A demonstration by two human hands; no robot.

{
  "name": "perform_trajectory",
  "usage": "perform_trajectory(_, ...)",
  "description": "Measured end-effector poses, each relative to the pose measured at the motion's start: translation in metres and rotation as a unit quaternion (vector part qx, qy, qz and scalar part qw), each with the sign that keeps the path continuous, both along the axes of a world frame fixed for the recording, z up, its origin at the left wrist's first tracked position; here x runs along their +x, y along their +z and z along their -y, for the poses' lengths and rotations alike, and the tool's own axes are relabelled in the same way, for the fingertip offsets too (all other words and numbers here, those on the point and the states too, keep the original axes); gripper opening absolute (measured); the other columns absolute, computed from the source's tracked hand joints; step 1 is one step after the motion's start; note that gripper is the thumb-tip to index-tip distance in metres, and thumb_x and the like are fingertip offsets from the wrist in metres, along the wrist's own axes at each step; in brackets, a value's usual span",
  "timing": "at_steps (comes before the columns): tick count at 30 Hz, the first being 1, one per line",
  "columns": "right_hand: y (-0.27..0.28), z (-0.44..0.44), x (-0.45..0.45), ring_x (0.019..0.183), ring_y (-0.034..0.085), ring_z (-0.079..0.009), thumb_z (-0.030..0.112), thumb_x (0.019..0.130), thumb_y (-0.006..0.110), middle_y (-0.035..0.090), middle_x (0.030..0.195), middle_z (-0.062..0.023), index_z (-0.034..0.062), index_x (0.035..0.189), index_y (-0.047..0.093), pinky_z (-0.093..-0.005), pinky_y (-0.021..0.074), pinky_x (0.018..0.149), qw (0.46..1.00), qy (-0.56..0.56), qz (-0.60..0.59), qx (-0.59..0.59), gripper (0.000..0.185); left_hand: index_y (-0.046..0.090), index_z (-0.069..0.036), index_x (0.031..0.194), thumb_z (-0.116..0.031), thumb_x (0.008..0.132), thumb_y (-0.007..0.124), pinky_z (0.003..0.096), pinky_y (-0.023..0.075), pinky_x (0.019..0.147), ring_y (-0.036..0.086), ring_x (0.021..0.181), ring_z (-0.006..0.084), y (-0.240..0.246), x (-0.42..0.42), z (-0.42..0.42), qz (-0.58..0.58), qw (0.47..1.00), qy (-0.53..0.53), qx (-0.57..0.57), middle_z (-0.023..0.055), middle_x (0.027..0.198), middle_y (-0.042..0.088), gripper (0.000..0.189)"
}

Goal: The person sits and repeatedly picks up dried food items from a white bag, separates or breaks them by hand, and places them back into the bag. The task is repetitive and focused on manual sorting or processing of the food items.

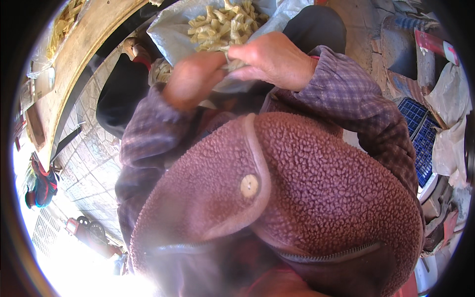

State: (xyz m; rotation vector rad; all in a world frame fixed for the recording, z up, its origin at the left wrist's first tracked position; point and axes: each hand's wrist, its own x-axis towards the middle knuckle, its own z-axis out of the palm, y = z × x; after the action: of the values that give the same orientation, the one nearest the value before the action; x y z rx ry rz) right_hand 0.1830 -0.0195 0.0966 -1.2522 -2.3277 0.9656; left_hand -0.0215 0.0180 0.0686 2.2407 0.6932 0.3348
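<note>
My left hand (195,78) and my right hand (272,59) meet in front of my body, in the upper middle of the view. Between their fingers is a pale, fibrous strand bundle (236,64), which both hands grip; the left hand is blurred. Just beyond them, a white plastic sack (170,31) lies spread out, bearing a heap of pale yellow knotted bundles (230,24) of a dried, strip-like material. More pale strands (162,71) show beside my left hand, partly hidden by it.
A curved-looking wooden board (79,61) runs along the upper left, with clear plastic bags on it. Blue plastic crates (421,141) and crumpled plastic sheeting (449,122) are at the right. Paving tiles (87,163) cover the ground at left, where a red wheeled object (91,235) stands farther off.
</note>
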Motion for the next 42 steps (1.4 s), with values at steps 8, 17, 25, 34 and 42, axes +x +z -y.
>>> perform_trajectory(8, 0.004, 0.014, 0.011, 0.067, 0.059, -0.0189, 0.012, 0.081, 0.062, 0.062, 0.078, -0.0154, 0.0019, 0.102, 0.06, -0.029, 0.0464, 0.064, 0.974, 0.017, -0.15, -0.168, 0.023, 0.057, -0.004, 0.091, -0.009, 0.075, 0.059, 0.0388, 0.0444, 0.06, 0.055, 0.068, 0.0344, 0.021, -0.013, 0.002, 0.009, 0.998, -0.068, -0.017, 0.0159, 0.075, 0.055, 0.016)
perform_trajectory(17, -0.014, 0.015, 0.013, 0.068, 0.054, -0.0344, 0.012, 0.08, 0.06, 0.055, 0.076, -0.0173, 0.0028, 0.096, 0.057, -0.0349, 0.044, 0.06, 0.997, 0.003, -0.036, -0.067, 0.019, 0.054, -0.005, 0.087, -0.019, 0.074, 0.062, 0.0405, 0.0401, 0.065, 0.053, 0.077, 0.0329, 0.012, -0.014, 0.0, -0.06, 0.995, -0.048, 0.069, 0.012, 0.079, 0.054, 0.02)
perform_trajectory(25, -0.015, 0.007, 0.004, 0.066, 0.054, -0.0345, 0.015, 0.078, 0.058, 0.051, 0.069, -0.0164, 0.0035, 0.081, 0.053, -0.0383, 0.0418, 0.056, 0.999, 0.022, -0.015, 0.027, 0.013, 0.055, -0.003, 0.101, -0.02, 0.082, 0.061, 0.033, 0.0436, 0.063, 0.056, 0.071, 0.0265, 0.007, 0.008, 0.013, 0.036, 0.975, 0.034, -0.218, 0.0147, 0.079, 0.058, 0.026)
perform_trajectory(34, 0.016, 0.024, 0.019, 0.058, 0.056, -0.0337, 0.022, 0.074, 0.057, 0.054, 0.059, -0.0146, 0.0057, 0.069, 0.056, -0.0421, 0.0417, 0.052, 0.994, 0.098, 0.009, -0.051, 0.018, 0.055, -0.005, 0.083, -0.02, 0.083, 0.057, 0.036, 0.0419, 0.052, 0.052, 0.059, 0.0318, 0.035, 0.005, 0.023, -0.015, 0.982, -0.095, -0.159, 0.0138, 0.065, 0.049, 0.015)
perform_trajectory(42, -0.011, 0.02, 0.01, 0.06, 0.051, -0.0357, 0.02, 0.078, 0.059, 0.05, 0.066, -0.0177, 0.0029, 0.074, 0.051, -0.0396, 0.0389, 0.053, 0.998, 0.052, -0.012, -0.021, 0.019, 0.051, -0.007, 0.085, -0.015, 0.081, 0.054, 0.0347, 0.0452, 0.05, 0.058, 0.057, 0.025, 0.003, 0.008, 0.019, -0.072, 0.987, -0.03, -0.142, 0.0104, 0.067, 0.058, 0.01)
